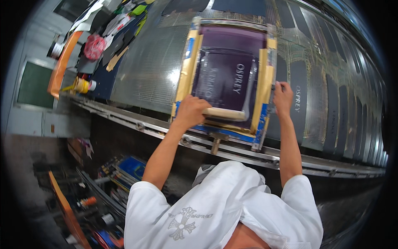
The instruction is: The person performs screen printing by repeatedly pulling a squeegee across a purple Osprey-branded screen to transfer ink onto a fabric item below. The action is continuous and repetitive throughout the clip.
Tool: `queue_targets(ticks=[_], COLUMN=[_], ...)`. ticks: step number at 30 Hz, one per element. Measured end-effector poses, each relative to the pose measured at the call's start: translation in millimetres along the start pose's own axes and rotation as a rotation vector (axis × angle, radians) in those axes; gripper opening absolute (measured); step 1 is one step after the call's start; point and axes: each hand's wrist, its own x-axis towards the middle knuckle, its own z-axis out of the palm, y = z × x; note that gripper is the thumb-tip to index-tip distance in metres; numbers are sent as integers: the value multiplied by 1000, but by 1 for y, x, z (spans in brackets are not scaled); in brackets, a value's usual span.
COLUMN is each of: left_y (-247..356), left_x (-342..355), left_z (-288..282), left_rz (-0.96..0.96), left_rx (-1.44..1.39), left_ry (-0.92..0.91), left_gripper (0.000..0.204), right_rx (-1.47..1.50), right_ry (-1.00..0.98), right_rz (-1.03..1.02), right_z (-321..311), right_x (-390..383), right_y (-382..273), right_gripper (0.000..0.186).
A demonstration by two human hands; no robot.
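Observation:
A screen printing frame [265,79] edged with yellow and blue tape lies on the long table before me. Its dark purple mesh [224,79] carries pale lettering and a wet-looking streak. Across the near end of the mesh rests a squeegee [226,113] with a pale wooden handle. My left hand [191,111] is closed around the left end of that handle. At the frame's right side, my right hand [283,97] has its fingers curled against the outer edge. Its fingertips are partly hidden there.
Dark printed fabric pieces [298,93] lie in a row along the table to the right. A metal rail [161,134] runs along the near edge. Scraps, a pink bundle [95,47] and a yellow container [82,85] sit at the left end, beside an orange bar [63,66].

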Motion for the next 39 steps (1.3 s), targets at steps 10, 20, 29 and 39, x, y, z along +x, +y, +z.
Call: queue_targets(ticks=[10, 20, 29, 39], left_y=[-39, -63, -162, -189], left_x=[-66, -43, 157, 257], left_z=[-30, -18, -3, -25], left_rz=[105, 121, 179, -38], left_rx=[75, 85, 71, 36], left_ry=[20, -12, 15, -311], left_gripper=[39, 31, 33, 39], right_rx=[-24, -606, -885, -908], right_ry=[11, 57, -365, -744], right_rz=[76, -53, -5, -490], right_z=[79, 86, 74, 200], right_x=[-28, -29, 22, 115], right_y=[-17, -21, -99, -147], right_gripper=[25, 33, 39, 47])
